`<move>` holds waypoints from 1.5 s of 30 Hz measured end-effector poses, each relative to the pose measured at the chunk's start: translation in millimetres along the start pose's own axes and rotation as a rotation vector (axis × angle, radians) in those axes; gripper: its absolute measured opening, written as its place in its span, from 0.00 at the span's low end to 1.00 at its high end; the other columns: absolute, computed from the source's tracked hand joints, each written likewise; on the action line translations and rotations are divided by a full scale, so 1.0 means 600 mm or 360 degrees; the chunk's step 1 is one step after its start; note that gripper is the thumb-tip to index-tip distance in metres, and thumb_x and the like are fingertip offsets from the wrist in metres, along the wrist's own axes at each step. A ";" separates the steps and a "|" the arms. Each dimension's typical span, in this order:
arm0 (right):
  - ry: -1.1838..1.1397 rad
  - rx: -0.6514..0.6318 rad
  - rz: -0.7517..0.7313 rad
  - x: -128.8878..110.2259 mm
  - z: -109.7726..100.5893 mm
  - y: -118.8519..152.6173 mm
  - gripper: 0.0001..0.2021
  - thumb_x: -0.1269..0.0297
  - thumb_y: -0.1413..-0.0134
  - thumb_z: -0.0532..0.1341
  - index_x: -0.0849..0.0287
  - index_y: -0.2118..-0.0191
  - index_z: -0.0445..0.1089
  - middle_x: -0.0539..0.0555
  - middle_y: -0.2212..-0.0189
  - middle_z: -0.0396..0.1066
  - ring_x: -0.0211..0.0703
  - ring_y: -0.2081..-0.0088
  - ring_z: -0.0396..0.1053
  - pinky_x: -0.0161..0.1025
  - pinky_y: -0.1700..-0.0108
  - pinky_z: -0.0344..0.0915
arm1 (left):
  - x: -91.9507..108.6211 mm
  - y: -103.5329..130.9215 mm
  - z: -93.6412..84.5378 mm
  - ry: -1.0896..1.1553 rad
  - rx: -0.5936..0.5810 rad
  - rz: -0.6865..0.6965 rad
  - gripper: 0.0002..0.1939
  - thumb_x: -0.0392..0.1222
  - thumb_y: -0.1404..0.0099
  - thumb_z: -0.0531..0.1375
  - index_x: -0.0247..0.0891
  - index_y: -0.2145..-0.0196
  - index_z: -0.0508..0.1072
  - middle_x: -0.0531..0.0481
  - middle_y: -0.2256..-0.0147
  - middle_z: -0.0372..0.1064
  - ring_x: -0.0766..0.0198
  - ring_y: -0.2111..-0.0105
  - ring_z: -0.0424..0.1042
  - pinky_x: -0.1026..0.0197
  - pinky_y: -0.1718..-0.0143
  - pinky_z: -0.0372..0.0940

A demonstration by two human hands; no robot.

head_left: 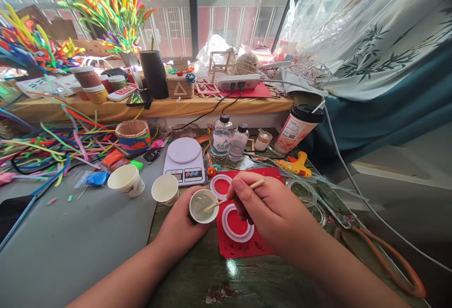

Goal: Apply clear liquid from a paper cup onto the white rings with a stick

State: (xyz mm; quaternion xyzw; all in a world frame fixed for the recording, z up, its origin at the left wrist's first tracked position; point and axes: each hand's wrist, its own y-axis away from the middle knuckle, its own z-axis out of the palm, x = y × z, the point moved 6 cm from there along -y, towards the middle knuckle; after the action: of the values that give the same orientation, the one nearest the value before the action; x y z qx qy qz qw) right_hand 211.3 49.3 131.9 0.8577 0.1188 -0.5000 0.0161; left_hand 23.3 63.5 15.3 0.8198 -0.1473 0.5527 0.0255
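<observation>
Over the counter, in from its right edge, the left hand gripped a paper cup; the right hand, fingers pinched, dipped a stick in its liquid. The rings seemed unfilled.

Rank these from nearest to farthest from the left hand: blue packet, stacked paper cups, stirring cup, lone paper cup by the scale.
From the left hand:
1. Stirring cup: in its grip, stick inside.
2. Lone paper cup: just beyond the hand, slightly left.
3. Stacked paper cups: farther left.
4. Blue packet: farthest left.
</observation>
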 end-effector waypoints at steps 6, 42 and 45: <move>-0.0029 0.0015 0.0006 0.000 -0.001 -0.001 0.22 0.54 0.21 0.50 0.54 0.68 0.68 0.49 0.77 0.68 0.43 0.74 0.66 0.41 0.70 0.59 | 0.001 -0.001 0.000 0.0016 0.0002 -0.0007 0.24 0.39 0.38 0.69 0.42 0.44 0.75 0.42 0.46 0.80 0.47 0.47 0.81 0.45 0.43 0.76; -0.0024 -0.0007 0.0012 -0.002 -0.001 0.001 0.22 0.53 0.21 0.50 0.53 0.69 0.67 0.49 0.77 0.70 0.43 0.74 0.67 0.40 0.70 0.60 | 0.001 -0.001 0.000 0.0004 0.0005 0.0006 0.24 0.38 0.38 0.69 0.43 0.44 0.75 0.43 0.47 0.81 0.48 0.48 0.81 0.45 0.44 0.77; -0.0036 -0.0006 0.0019 0.000 -0.001 0.001 0.22 0.53 0.20 0.50 0.53 0.67 0.68 0.49 0.76 0.69 0.43 0.74 0.66 0.41 0.70 0.60 | 0.003 -0.001 0.000 0.0011 -0.0010 0.0014 0.23 0.38 0.37 0.68 0.43 0.44 0.75 0.43 0.46 0.80 0.48 0.47 0.81 0.45 0.44 0.77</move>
State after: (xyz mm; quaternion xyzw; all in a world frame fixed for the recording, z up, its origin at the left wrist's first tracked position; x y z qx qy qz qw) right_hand 212.1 48.6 132.2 0.8527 0.1144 -0.5093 0.0221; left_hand 23.9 63.6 16.9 0.8172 -0.1528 0.5552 0.0262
